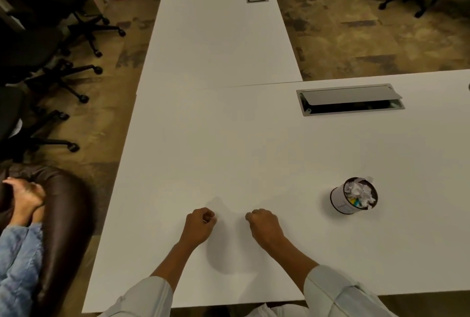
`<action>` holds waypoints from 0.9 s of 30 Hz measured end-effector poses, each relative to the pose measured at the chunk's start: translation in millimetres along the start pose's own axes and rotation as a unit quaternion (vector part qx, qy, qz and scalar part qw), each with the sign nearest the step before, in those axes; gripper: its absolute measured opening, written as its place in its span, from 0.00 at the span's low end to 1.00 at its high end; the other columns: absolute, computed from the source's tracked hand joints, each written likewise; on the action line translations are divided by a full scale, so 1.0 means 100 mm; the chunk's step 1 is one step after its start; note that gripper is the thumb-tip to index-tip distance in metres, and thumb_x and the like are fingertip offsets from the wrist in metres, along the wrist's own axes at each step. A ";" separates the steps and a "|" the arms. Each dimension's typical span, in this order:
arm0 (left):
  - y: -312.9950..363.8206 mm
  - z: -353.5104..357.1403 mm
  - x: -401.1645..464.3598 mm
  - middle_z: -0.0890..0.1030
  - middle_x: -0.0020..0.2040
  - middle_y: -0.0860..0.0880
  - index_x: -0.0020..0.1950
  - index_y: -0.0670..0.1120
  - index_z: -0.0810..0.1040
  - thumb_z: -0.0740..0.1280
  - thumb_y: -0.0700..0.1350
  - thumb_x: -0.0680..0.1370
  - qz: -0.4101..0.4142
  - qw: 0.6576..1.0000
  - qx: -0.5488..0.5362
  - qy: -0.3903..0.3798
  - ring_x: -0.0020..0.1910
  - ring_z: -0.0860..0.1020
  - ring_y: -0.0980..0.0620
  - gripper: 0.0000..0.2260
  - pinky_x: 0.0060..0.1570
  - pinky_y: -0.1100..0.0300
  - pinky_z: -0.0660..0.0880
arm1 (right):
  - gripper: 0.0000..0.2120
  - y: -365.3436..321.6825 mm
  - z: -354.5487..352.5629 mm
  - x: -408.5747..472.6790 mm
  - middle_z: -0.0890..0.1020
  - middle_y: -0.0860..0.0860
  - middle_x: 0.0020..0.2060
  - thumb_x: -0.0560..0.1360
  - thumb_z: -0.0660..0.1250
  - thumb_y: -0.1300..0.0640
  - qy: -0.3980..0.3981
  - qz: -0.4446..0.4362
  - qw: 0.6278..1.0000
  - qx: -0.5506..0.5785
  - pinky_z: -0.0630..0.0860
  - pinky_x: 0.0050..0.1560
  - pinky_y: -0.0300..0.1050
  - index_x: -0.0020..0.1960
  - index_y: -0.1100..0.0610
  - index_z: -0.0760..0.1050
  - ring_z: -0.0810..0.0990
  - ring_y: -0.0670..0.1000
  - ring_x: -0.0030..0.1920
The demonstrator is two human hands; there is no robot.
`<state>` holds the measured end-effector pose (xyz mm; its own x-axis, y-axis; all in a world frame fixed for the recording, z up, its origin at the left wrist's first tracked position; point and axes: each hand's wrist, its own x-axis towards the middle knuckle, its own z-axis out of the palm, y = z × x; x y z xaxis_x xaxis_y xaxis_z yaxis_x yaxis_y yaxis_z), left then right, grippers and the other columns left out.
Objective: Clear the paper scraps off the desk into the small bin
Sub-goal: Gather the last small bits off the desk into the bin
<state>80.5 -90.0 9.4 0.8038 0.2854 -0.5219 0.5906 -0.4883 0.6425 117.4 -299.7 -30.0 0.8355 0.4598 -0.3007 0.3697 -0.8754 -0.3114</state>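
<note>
Both hands were seen curled into loose fists at lower centre on the white desk (229,151), left hand (199,224) and right hand (264,226) holding nothing visible. Crumpled paper scraps (360,191) filled the small white cylindrical bin (339,201), lower right.

Both forearms reach forward side by side, bare from pale rolled-up sleeves to the wrists. The left hand (199,225) is curled into a loose fist, knuckles up, fingers folded under toward the palm. The right hand (263,224) is curled the same way, its back facing up. The two fists are near each other but apart, low over the surface (254,154).
</note>
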 end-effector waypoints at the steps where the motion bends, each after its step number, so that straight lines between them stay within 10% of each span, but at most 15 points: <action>1: 0.00 -0.03 0.00 0.83 0.42 0.44 0.48 0.42 0.81 0.70 0.41 0.75 0.004 1.000 0.002 0.001 0.40 0.83 0.46 0.05 0.47 0.53 0.81 | 0.13 -0.02 0.00 0.01 0.81 0.56 0.43 0.73 0.57 0.70 -0.001 0.003 1.000 -0.001 0.66 0.38 0.43 0.49 0.59 0.77 0.79 0.56 0.45; 7: -0.16 -0.26 0.04 0.83 0.41 0.45 0.47 0.43 0.81 0.70 0.41 0.74 0.030 0.999 0.037 0.017 0.40 0.83 0.46 0.03 0.47 0.53 0.79 | 0.10 0.04 -0.30 -0.14 0.85 0.51 0.43 0.76 0.63 0.60 0.127 0.116 0.974 0.149 0.72 0.40 0.41 0.53 0.54 0.80 0.82 0.52 0.44; 14: -0.08 -0.27 0.16 0.84 0.41 0.45 0.45 0.42 0.81 0.71 0.40 0.74 0.060 0.995 0.074 0.012 0.38 0.82 0.46 0.02 0.45 0.56 0.76 | 0.05 1.09 -1.30 -0.70 0.85 0.51 0.38 0.72 0.71 0.60 0.403 0.326 0.818 0.251 0.77 0.41 0.42 0.46 0.53 0.83 0.82 0.52 0.39; 21: 0.20 -0.19 0.23 0.84 0.44 0.46 0.45 0.43 0.81 0.71 0.40 0.73 0.116 0.988 0.105 0.013 0.36 0.79 0.53 0.02 0.40 0.64 0.70 | 0.08 1.67 -1.54 -0.82 0.85 0.55 0.45 0.71 0.69 0.61 0.280 0.399 0.864 0.128 0.79 0.41 0.49 0.49 0.53 0.81 0.82 0.60 0.45; 27: 0.35 -0.25 0.27 0.79 0.53 0.42 0.54 0.41 0.79 0.72 0.39 0.71 0.173 0.975 0.136 0.021 0.48 0.78 0.45 0.12 0.49 0.58 0.72 | 0.08 1.61 -1.54 -0.74 0.79 0.51 0.49 0.70 0.71 0.59 0.338 0.358 0.859 0.143 0.72 0.40 0.46 0.49 0.53 0.78 0.79 0.56 0.44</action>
<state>124.7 -78.8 32.2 0.9571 0.0950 -0.2736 0.2470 -0.7610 0.5999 177.6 -497.4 80.9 0.8882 -0.4562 0.0540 -0.3705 -0.7808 -0.5031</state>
